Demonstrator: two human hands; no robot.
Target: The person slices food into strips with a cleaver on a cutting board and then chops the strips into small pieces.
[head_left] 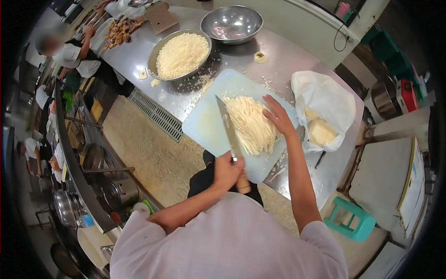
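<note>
My left hand [225, 173] is closed around a kitchen knife [227, 128] with a long blade and a wooden handle. Its blade points away from me and lies along the left side of a heap of thin, pale vegetable strips [251, 123]; the vegetable's kind is unclear. My right hand [278, 116] rests with fingers apart against the heap's right side. Beneath the strips is a pale blue cutting board [204, 116], set at an angle near the table's front edge. Right of the board, an open white plastic bag [325, 90] holds pale, peeled chunks [320, 132].
On the metal table [288, 51] stand a bowl of finely chopped pale pieces [183, 53] and a shiny steel bowl [231, 23]. Scraps lie around the board. A green stool [350, 218] is at right. A co-worker [76, 56] stands at the far left.
</note>
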